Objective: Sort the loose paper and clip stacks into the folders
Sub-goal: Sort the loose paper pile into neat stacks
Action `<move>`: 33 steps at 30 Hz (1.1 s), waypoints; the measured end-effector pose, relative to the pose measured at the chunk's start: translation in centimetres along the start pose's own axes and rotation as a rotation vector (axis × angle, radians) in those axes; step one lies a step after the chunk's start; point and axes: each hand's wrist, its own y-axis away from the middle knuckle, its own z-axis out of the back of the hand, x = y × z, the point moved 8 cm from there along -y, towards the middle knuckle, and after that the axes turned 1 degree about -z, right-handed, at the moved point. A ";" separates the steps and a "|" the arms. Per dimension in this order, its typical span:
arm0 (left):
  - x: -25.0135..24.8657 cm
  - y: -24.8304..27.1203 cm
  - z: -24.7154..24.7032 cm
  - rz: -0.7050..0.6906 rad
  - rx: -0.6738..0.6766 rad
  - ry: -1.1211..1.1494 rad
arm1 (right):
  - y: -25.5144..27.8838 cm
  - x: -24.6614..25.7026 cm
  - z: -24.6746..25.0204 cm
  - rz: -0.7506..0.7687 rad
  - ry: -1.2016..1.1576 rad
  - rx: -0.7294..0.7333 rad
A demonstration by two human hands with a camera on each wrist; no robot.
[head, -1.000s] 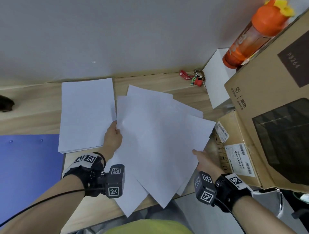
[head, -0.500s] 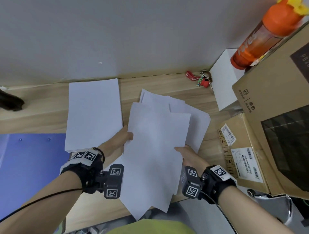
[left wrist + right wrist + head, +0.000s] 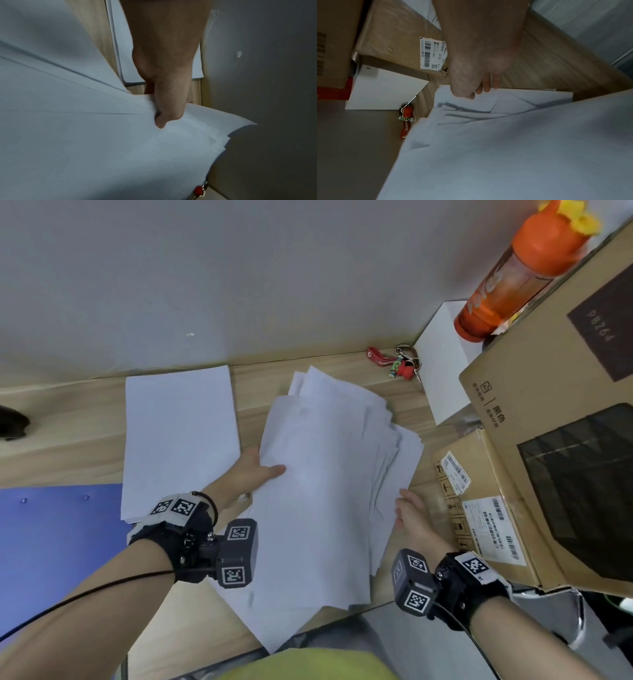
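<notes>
You are gathering the loose sheets at the worktop's middle: left hand pinches their left edge, right hand holds the right. Next, probably square the edges before moving toward the blue folder.

An orange bottle with a yellow cap is standing up top on the big cardboard box at the right. A smaller cardboard box with shipping labels is sitting just beside it on the wooden bench. A red keychain is lying by the wall, next to a white box.
</notes>
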 end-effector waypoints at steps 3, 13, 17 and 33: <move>-1.6 0.6 2.9 -0.054 -0.086 0.077 | -0.1 0.3 -0.2 0.017 0.061 -0.004; 1.5 3.7 9.3 -0.060 -0.188 0.356 | 12.4 10.7 -6.0 0.013 -0.141 0.383; 6.4 5.1 9.5 0.010 -0.222 0.362 | 8.6 7.4 -11.2 -0.073 -0.202 0.555; 10.9 8.9 9.5 0.180 -0.023 0.310 | 6.0 4.6 -13.1 -0.013 0.019 0.339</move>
